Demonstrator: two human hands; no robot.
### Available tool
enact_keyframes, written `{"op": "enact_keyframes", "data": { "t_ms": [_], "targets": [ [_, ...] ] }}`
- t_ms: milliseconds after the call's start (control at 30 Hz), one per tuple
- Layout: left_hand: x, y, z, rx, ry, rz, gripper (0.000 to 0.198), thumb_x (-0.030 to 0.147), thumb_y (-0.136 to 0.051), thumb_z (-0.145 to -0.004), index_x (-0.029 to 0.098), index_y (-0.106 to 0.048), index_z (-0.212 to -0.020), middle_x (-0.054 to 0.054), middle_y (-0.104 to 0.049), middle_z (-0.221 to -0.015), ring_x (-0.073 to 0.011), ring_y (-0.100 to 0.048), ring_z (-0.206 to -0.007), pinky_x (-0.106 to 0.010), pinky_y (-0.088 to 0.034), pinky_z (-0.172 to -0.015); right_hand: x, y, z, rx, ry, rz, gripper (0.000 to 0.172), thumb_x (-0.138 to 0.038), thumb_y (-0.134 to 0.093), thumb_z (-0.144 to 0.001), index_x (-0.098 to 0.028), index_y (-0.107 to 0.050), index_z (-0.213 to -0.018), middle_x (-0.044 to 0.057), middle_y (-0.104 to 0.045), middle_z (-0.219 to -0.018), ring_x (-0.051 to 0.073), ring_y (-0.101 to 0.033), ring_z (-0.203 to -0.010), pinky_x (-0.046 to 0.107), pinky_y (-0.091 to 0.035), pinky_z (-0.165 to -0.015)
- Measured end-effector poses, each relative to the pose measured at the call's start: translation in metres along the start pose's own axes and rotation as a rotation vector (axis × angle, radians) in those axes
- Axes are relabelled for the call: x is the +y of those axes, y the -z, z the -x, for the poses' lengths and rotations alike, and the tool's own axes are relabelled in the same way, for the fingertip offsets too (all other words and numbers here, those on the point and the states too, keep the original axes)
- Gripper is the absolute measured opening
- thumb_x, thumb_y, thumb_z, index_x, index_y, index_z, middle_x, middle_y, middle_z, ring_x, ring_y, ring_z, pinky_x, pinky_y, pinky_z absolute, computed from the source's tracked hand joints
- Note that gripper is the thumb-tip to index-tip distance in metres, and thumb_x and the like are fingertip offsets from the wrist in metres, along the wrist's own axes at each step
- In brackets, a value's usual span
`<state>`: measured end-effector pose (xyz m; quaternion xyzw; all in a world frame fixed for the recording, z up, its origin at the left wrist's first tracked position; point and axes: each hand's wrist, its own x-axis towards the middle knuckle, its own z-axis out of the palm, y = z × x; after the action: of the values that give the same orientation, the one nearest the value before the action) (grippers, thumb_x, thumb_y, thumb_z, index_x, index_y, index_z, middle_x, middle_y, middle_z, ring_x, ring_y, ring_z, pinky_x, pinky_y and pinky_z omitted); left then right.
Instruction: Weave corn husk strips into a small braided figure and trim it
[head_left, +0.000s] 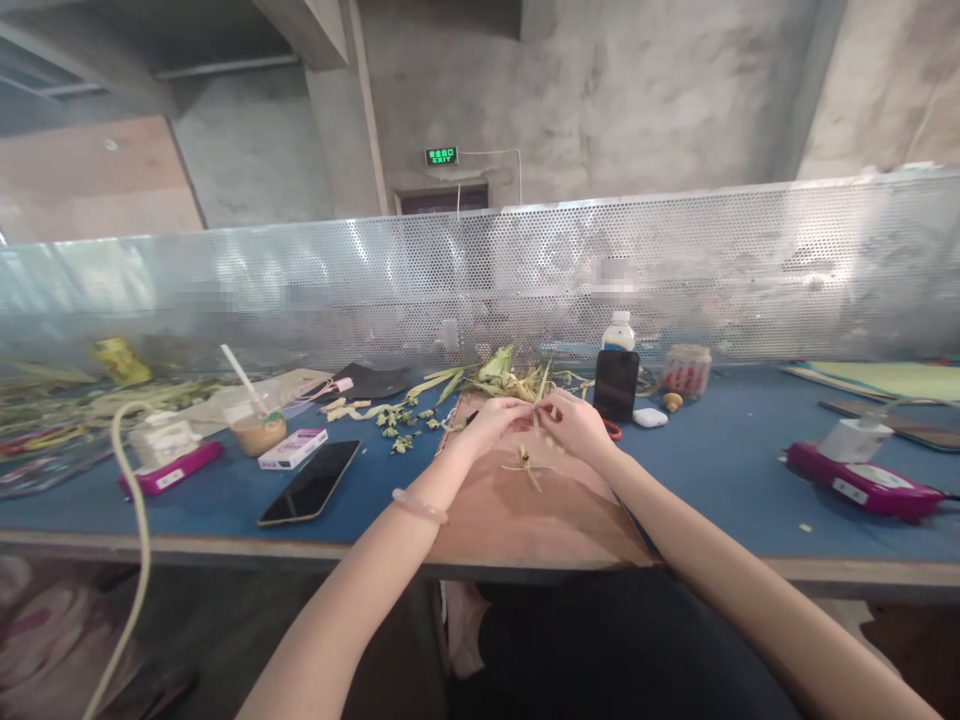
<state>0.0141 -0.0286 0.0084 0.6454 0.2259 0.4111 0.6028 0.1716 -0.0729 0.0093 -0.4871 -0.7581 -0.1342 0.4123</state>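
My left hand (pixel 499 416) and my right hand (pixel 576 422) meet over a brown board (pixel 517 525). Both have their fingertips pinched on a narrow, pale green leaf strip (pixel 537 422), partly hidden by the fingers. On the board, just nearer to me than the hands, lies a small knotted piece of leaf strips (pixel 527 466) with thin ends sticking out. Behind the hands is a heap of green and yellowish leaves (pixel 496 372). Several small green knotted pieces (pixel 397 425) lie left of the board.
A phone (pixel 313 483), small box (pixel 294 449) and drink cup (pixel 257 428) lie left. An upright black phone (pixel 616 385), white case (pixel 650 417) and jar (pixel 686 372) stand right. Purple power strips (pixel 862 480) sit at both sides. A perforated metal screen (pixel 337 290) closes the back.
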Motion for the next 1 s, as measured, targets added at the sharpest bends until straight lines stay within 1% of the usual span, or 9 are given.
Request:
{"op": "enact_keyframes", "data": {
  "t_ms": [133, 233, 367, 500, 567, 733, 833, 1000],
  "targets": [
    [-0.004, 0.004, -0.001, -0.011, 0.018, 0.016, 0.019, 0.021, -0.069, -0.064, 0.009, -0.068, -0.079, -0.008, -0.068, -0.079, -0.013, -0.06, -0.07, -0.03, -0.045, -0.077, -0.001, 0.0, 0.0, 0.007, 0.007, -0.013, 0.013, -0.021, -0.049, -0.077, -0.021, -0.062, -0.074, 0.001, -0.06, -0.074, 0.013, -0.052, -0.065, 0.022, -0.035, -0.058],
    [-0.005, 0.005, -0.002, -0.026, 0.017, 0.022, 0.017, 0.022, -0.065, -0.068, 0.01, -0.068, -0.08, -0.009, -0.068, -0.082, -0.0141, -0.061, -0.072, -0.031, -0.045, -0.078, 0.0, -0.001, 0.001, 0.014, 0.011, -0.027, 0.012, -0.02, -0.049, -0.078, -0.02, -0.061, -0.074, 0.001, -0.059, -0.074, 0.013, -0.052, -0.066, 0.022, -0.036, -0.059],
    [-0.004, 0.003, -0.001, -0.051, 0.016, 0.003, 0.022, 0.026, -0.06, -0.073, 0.01, -0.068, -0.086, -0.011, -0.068, -0.084, -0.0157, -0.062, -0.073, -0.033, -0.046, -0.079, 0.001, -0.001, 0.0, 0.02, 0.01, -0.039, 0.014, -0.021, -0.047, -0.08, -0.02, -0.061, -0.079, 0.001, -0.06, -0.077, 0.012, -0.052, -0.065, 0.021, -0.037, -0.06],
    [-0.003, 0.0, 0.0, -0.068, -0.01, -0.047, 0.025, 0.027, -0.062, -0.071, 0.01, -0.067, -0.089, -0.011, -0.068, -0.088, -0.0158, -0.061, -0.076, -0.032, -0.045, -0.079, 0.001, 0.001, 0.0, 0.009, 0.014, -0.03, 0.015, -0.021, -0.046, -0.08, -0.02, -0.061, -0.08, 0.001, -0.059, -0.076, 0.012, -0.052, -0.066, 0.021, -0.037, -0.061],
    [-0.002, -0.001, 0.0, -0.058, -0.026, -0.088, 0.025, 0.026, -0.063, -0.07, 0.01, -0.068, -0.088, -0.011, -0.067, -0.087, -0.015, -0.06, -0.076, -0.031, -0.045, -0.078, 0.0, 0.002, 0.0, 0.0, 0.01, -0.015, 0.015, -0.021, -0.047, -0.079, -0.021, -0.061, -0.079, 0.001, -0.059, -0.076, 0.013, -0.052, -0.066, 0.022, -0.036, -0.06],
    [-0.003, -0.001, -0.001, -0.008, -0.048, -0.208, 0.02, 0.023, -0.064, -0.068, 0.011, -0.069, -0.082, -0.007, -0.067, -0.077, -0.0136, -0.059, -0.071, -0.029, -0.044, -0.076, 0.0, 0.003, 0.002, -0.037, -0.001, 0.026, 0.013, -0.019, -0.049, -0.075, -0.022, -0.061, -0.074, 0.0, -0.06, -0.076, 0.012, -0.052, -0.064, 0.022, -0.032, -0.054],
    [-0.005, -0.002, -0.002, 0.012, -0.05, -0.265, 0.018, 0.023, -0.061, -0.069, 0.011, -0.069, -0.08, -0.006, -0.067, -0.073, -0.0144, -0.059, -0.071, -0.029, -0.045, -0.075, 0.001, 0.002, 0.002, -0.052, 0.0, 0.042, 0.012, -0.02, -0.049, -0.074, -0.021, -0.061, -0.072, 0.001, -0.06, -0.078, 0.013, -0.052, -0.066, 0.022, -0.032, -0.054],
    [-0.004, -0.005, 0.0, 0.054, -0.064, -0.341, 0.019, 0.027, -0.059, -0.07, 0.01, -0.068, -0.074, -0.005, -0.066, -0.07, -0.015, -0.058, -0.069, -0.028, -0.045, -0.071, 0.004, 0.0, 0.001, -0.081, 0.005, 0.039, 0.015, -0.02, -0.048, -0.076, -0.022, -0.062, -0.075, 0.001, -0.061, -0.079, 0.014, -0.053, -0.07, 0.022, -0.032, -0.056]
  ]
}}
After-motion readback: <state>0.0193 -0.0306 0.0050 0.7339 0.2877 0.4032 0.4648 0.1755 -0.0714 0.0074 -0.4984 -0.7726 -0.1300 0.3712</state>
